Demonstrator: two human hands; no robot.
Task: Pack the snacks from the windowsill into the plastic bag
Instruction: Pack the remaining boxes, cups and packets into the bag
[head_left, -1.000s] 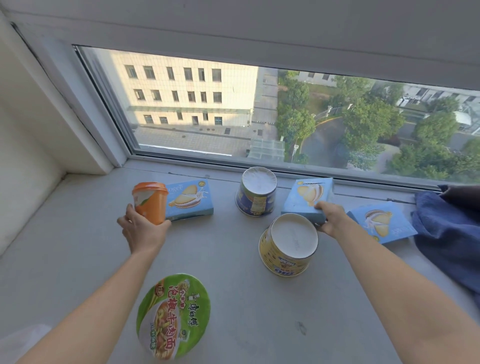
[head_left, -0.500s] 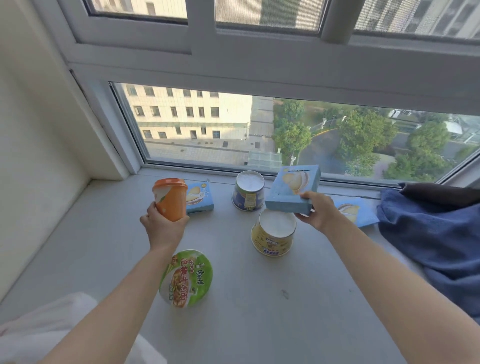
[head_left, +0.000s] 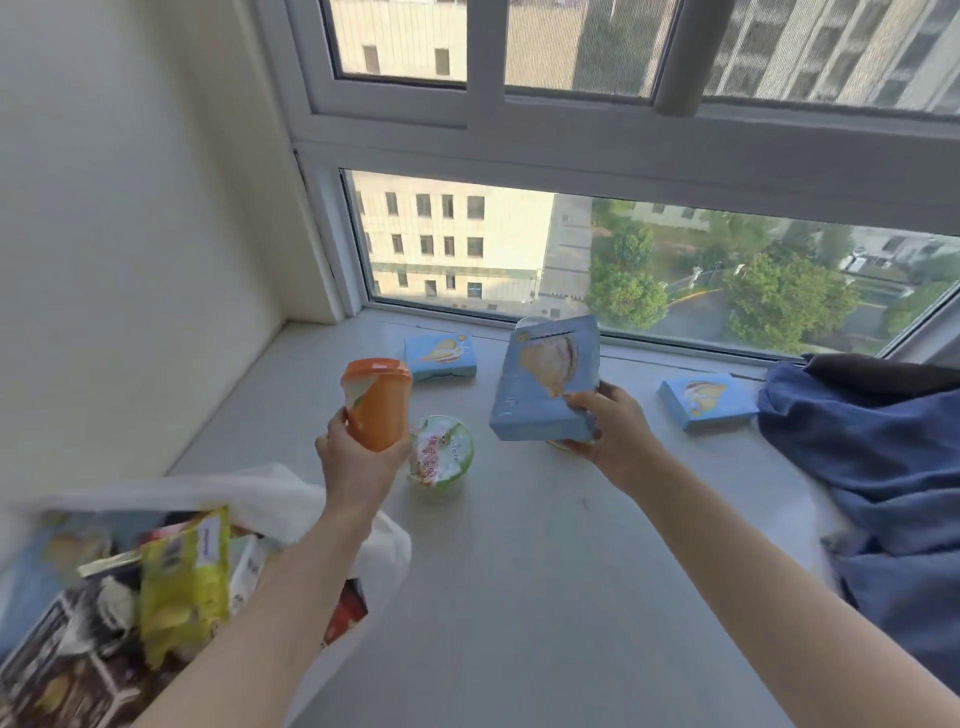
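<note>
left hand grips orange cup; right hand grips blue box.

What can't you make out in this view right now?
Head view:
- What stands behind the blue box held by the right hand: only slivers show.
- Plastic bag: cut off at left and bottom edges, contents blurred.
- Green bowl, and orange cup in the left hand: print blurred.
</note>
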